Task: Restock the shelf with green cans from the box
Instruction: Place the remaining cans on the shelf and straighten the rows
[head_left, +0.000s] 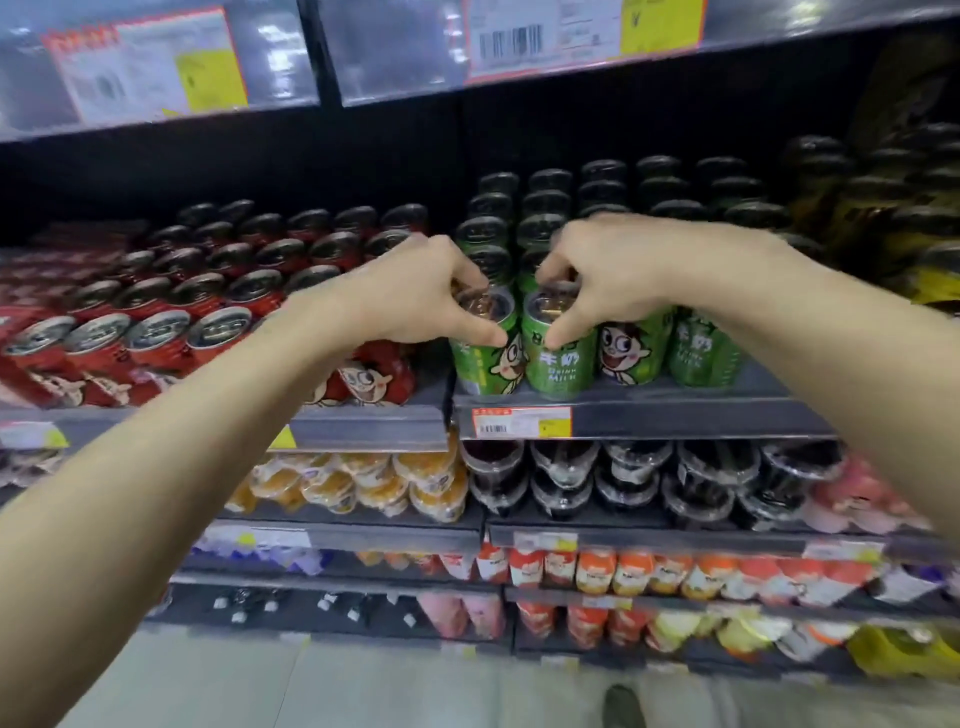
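Two green cans at the shelf's front edge, near its left end, touching side by side: the left can (480, 345) in your left hand (415, 291), the right can (558, 348) in your right hand (613, 275). Each hand's fingers curl over a can's top rim, thumb pressed on the label, closed on it. Both bases look set on the shelf (675, 410), though the left can's base sits at the very lip. Judgement: nudge both back until they touch the green row (639, 197) behind, labels forward, before letting go. Watch the red cans (156, 312) just beside your left wrist. Box not in view.
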